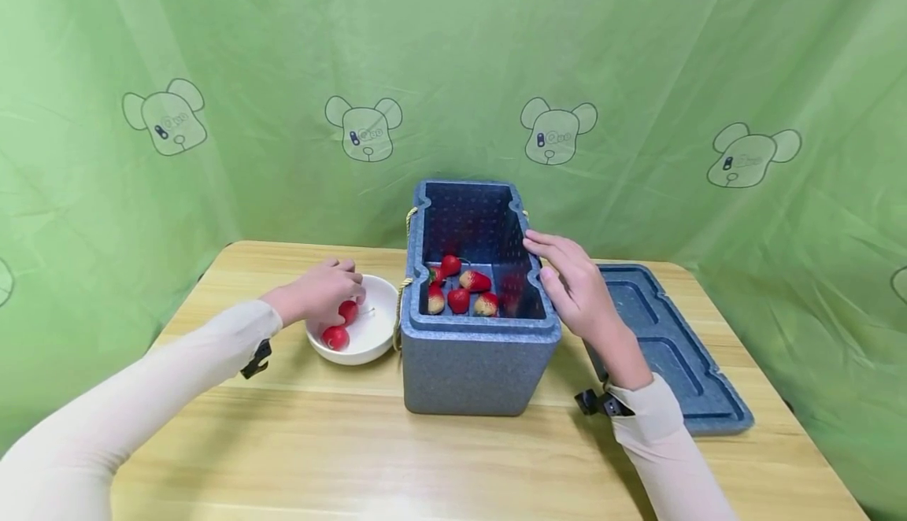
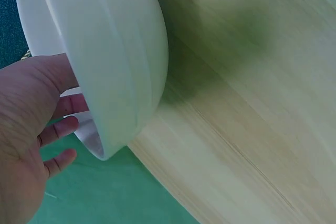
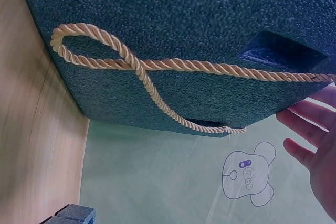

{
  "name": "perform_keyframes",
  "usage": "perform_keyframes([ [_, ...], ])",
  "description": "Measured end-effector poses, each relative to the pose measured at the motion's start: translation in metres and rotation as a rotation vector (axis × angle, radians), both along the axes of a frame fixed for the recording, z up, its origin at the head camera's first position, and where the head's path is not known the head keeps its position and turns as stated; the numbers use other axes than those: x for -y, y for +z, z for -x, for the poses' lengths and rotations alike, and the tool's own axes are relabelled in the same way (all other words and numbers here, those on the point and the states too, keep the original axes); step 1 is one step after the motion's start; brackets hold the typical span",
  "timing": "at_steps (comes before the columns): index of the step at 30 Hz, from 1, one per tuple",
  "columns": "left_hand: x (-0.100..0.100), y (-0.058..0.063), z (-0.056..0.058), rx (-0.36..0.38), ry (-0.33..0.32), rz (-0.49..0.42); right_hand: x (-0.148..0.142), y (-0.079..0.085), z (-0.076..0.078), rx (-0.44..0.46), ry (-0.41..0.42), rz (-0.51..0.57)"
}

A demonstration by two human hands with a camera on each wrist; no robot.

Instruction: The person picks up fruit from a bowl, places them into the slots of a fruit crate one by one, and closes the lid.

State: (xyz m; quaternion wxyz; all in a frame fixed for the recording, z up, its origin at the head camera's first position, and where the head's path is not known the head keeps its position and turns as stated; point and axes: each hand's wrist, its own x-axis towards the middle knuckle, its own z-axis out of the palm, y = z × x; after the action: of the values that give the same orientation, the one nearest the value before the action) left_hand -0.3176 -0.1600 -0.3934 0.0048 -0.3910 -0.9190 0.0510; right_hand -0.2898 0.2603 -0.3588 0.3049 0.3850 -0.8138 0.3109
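Observation:
My left hand (image 1: 326, 293) reaches into a white bowl (image 1: 368, 344) left of the box, its thumb and fingers around a red cherry (image 1: 348, 311). Another cherry (image 1: 336, 338) lies in the bowl beside it. The bowl wall (image 2: 121, 61) hides the fingertips in the left wrist view. My right hand (image 1: 577, 285) rests with extended fingers on the right rim of a grey-blue foam box (image 1: 475, 375). Inside the box are several strawberries (image 1: 475, 281) and a cherry (image 1: 449, 265) with a stem.
The box's lid (image 1: 673, 371) lies on the wooden table (image 1: 305, 458) at the right. Gold rope handles (image 3: 210, 66) hang on the box's sides. A green curtain (image 1: 453, 57) with bear-head prints stands behind the table.

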Motion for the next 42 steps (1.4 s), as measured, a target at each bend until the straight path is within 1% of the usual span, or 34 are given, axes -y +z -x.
perform_keyframes([
  [4,-0.002,-0.003,0.002,0.007,0.002,-0.008,0.0,-0.001,0.001,-0.006,0.003,0.004],
  [7,-0.003,-0.004,0.003,0.033,0.02,-0.011,0.0,-0.002,0.001,-0.011,0.005,0.007],
  [11,-0.004,-0.002,0.003,0.056,0.046,-0.018,0.0,-0.002,0.001,-0.012,0.002,0.008],
  [19,-0.006,0.0,0.004,0.079,0.07,-0.043,0.0,-0.001,0.001,-0.022,0.0,0.012],
  [25,-0.007,0.001,0.005,0.078,0.068,-0.052,0.0,0.0,0.001,-0.017,0.009,0.006],
  [32,-0.005,0.008,0.006,0.055,0.043,-0.098,0.0,-0.001,0.002,-0.016,0.005,0.008],
  [38,-0.004,0.014,0.008,0.057,0.048,-0.11,0.0,-0.001,0.002,-0.016,0.004,0.006],
  [42,-0.004,0.02,0.006,0.06,0.057,-0.112,0.0,0.0,0.001,-0.018,0.006,0.006],
])
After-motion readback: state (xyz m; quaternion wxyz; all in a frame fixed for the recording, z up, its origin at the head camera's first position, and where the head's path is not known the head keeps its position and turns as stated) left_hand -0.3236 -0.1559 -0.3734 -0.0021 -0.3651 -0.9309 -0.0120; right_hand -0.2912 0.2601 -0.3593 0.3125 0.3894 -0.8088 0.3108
